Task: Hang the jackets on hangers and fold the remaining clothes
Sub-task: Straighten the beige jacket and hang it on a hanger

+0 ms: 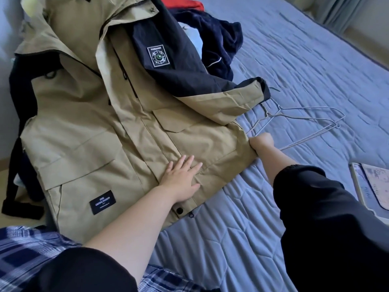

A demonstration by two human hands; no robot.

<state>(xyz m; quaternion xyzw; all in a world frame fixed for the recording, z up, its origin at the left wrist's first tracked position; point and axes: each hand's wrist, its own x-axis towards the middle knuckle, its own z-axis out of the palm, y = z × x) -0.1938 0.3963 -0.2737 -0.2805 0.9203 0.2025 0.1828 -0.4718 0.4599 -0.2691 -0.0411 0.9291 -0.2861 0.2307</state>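
Note:
A khaki jacket [88, 127] with black shoulders and sleeves lies front-up across the blue bed. My left hand [181, 175] rests flat on its front near the hem, fingers straight. My right hand [262, 143] grips the jacket's lower right corner, fingers curled under the cloth. Thin wire hangers [305, 118] lie on the bed just beyond that hand, partly under the jacket's right sleeve. A dark navy garment [219, 39] and a red one [183, 2] are heaped behind the jacket.
The quilted blue bedcover [294, 60] stretches to the right and rear. A flat printed board or booklet [370, 186] lies at the right edge. Plaid blue cloth [27, 249] shows at the lower left. The bed's left edge runs beside the jacket.

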